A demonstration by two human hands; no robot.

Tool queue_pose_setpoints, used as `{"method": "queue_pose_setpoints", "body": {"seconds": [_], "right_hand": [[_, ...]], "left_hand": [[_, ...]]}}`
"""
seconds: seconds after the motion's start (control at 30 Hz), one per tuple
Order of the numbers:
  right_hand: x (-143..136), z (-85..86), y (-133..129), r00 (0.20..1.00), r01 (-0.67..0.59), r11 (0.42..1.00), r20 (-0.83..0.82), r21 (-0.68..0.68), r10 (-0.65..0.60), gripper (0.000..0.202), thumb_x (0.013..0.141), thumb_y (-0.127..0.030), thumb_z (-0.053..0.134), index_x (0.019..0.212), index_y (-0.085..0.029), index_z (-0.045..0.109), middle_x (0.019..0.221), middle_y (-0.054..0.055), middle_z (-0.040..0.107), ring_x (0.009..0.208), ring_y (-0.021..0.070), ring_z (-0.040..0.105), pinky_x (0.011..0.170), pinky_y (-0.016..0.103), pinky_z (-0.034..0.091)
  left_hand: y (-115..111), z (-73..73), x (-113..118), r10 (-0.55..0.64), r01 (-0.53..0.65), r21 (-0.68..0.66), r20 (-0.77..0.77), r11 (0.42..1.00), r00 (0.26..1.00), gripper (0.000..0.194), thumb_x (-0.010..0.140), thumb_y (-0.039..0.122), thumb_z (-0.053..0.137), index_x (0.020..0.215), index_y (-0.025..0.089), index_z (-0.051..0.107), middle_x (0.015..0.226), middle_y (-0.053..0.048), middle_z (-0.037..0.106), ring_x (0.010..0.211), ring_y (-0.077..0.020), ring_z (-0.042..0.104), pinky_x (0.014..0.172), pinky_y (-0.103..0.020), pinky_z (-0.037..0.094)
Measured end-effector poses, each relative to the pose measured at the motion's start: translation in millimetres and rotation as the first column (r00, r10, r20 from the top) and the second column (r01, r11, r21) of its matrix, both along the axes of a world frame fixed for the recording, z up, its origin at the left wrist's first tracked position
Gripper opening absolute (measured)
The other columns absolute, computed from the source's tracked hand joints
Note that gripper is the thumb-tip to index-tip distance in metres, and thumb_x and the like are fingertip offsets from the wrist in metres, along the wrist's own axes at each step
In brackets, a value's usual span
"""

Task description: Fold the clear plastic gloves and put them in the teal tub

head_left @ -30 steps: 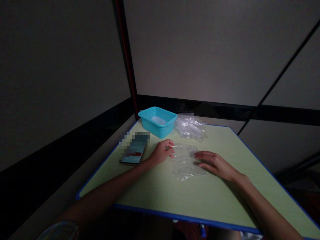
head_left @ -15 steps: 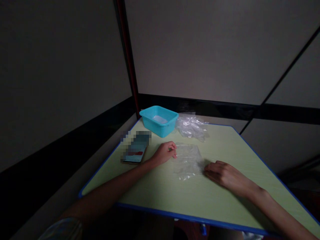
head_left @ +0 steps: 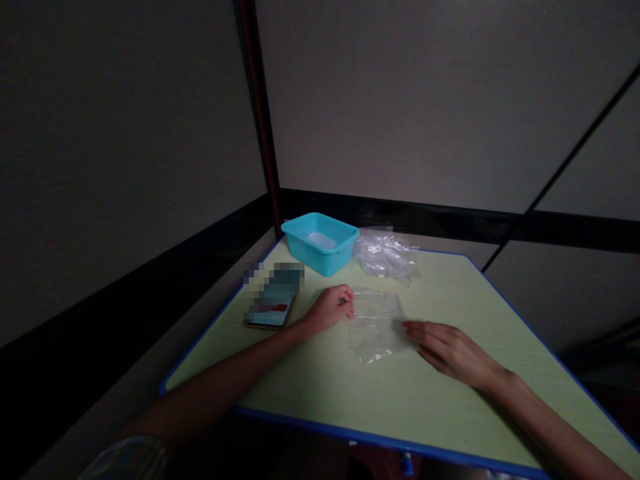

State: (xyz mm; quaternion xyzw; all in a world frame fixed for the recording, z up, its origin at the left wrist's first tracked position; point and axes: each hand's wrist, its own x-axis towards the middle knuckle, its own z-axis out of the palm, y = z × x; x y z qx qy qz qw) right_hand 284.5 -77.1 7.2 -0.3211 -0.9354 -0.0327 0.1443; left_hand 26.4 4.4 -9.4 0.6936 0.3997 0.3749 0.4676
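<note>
A clear plastic bag lies flat on the table in front of me. My left hand is closed at its left edge, the curled thumb and fingers pinching the plastic there. At the opposite edge, my right hand has its fingers stretched out, palm down, with the fingertips touching the bag's right side. Faint creases run across the bag, and I can make out nothing inside it.
A turquoise plastic basin stands at the back of the table, which has a blue rim. Beside it is a heap of crumpled clear bags. A phone with a lit, partly blurred screen lies left of my left hand.
My right hand's fingers have straightened out from a more curled shape and reach slightly further onto the bag's right edge. My left hand stays at the left edge.
</note>
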Motion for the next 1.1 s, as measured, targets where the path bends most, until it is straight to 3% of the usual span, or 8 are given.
{"method": "queue_pose_setpoints", "body": {"seconds": [0.13,0.4,0.6,0.73,0.8,0.9,1.0,1.1], "right_hand": [[-2.5,-0.6,18.9,1.0,0.003,1.0,0.003,-0.021,-0.003,0.027,0.088,-0.024,0.035,0.105,-0.018,0.056,0.106,0.009,0.059,0.098,0.0199,0.054,0.084,0.036,0.045],[-2.2,-1.2,32.3,0.979,0.044,0.966,-0.184,-0.254,-0.093,0.025,0.087,-0.027,0.037,0.099,-0.018,0.057,0.1,0.007,0.062,0.093,0.0176,0.057,0.081,0.031,0.045],[-7.2,7.5,42.1,0.94,0.091,0.895,-0.259,-0.437,-0.222,0.024,0.083,-0.032,0.042,0.083,-0.016,0.06,0.078,0.004,0.064,0.07,0.0161,0.059,0.063,0.025,0.044],[-13.5,2.0,52.0,0.847,0.123,0.829,-0.378,-0.545,-0.374,0.023,0.08,-0.035,0.044,0.073,-0.015,0.052,0.062,0.001,0.057,0.055,0.0125,0.052,0.047,0.021,0.037],[-17.1,-3.6,57.4,0.771,0.121,0.791,-0.445,-0.6,-0.456,0.018,0.076,-0.034,0.047,0.081,-0.016,0.047,0.057,-0.002,0.054,0.05,0.011,0.049,0.044,0.02,0.035],[-22.5,-11.5,64.3,0.659,0.166,0.742,-0.487,-0.65,-0.574,0.029,0.07,-0.033,0.051,0.092,-0.018,0.04,0.051,-0.006,0.051,0.044,0.0103,0.046,0.04,0.019,0.032],[-26.9,-17.0,68.3,0.608,0.233,0.735,-0.495,-0.637,-0.621,0.033,0.067,-0.032,0.05,0.094,-0.019,0.038,0.049,-0.006,0.051,0.042,0.0113,0.046,0.04,0.02,0.031],[-29.6,-20.1,69.8,0.609,0.342,0.745,-0.469,-0.573,-0.64,0.031,0.067,-0.029,0.05,0.095,-0.019,0.039,0.05,-0.005,0.053,0.044,0.0133,0.049,0.043,0.021,0.034]], "left_hand": [[-0.2,0.2,-0.3,-0.001,0.001,0.001,0.0,1.0,1.0,0.009,0.065,0.006,0.045,0.068,0.015,0.047,0.055,0.004,0.055,0.048,-0.0109,0.059,0.048,-0.018,0.041],[-1.8,4.6,-1.2,0.011,-0.011,0.0,-0.001,1.0,1.0,0.01,0.064,0.006,0.044,0.069,0.014,0.048,0.056,0.004,0.055,0.047,-0.0107,0.059,0.047,-0.018,0.041],[-1.5,8.1,-4.3,0.045,-0.045,0.014,-0.017,0.999,0.999,0.011,0.065,0.008,0.043,0.072,0.015,0.048,0.056,0.005,0.054,0.045,-0.01,0.058,0.045,-0.018,0.04],[0.7,6.5,-5.4,0.077,-0.076,0.027,-0.035,0.997,0.996,0.013,0.063,0.007,0.044,0.071,0.015,0.048,0.055,0.006,0.054,0.043,-0.009,0.056,0.045,-0.017,0.039],[2.4,5.2,-6.0,0.092,-0.091,0.027,-0.038,0.995,0.995,0.014,0.061,0.006,0.045,0.071,0.016,0.048,0.053,0.007,0.053,0.043,-0.0084,0.055,0.045,-0.016,0.039],[4.8,3.7,-6.8,0.107,-0.107,0.007,-0.035,0.994,0.994,0.015,0.061,0.005,0.046,0.071,0.016,0.046,0.052,0.008,0.051,0.043,-0.0081,0.056,0.045,-0.016,0.039],[6.4,2.6,-7.0,0.115,-0.116,-0.027,-0.019,0.993,0.993,0.017,0.061,0.005,0.045,0.073,0.016,0.045,0.053,0.008,0.051,0.043,-0.0083,0.056,0.045,-0.016,0.04],[8.0,1.6,-6.3,0.122,-0.122,-0.068,0.0,0.99,0.993,0.019,0.061,0.004,0.044,0.074,0.016,0.043,0.053,0.009,0.049,0.041,-0.0082,0.056,0.043,-0.016,0.041]]}}
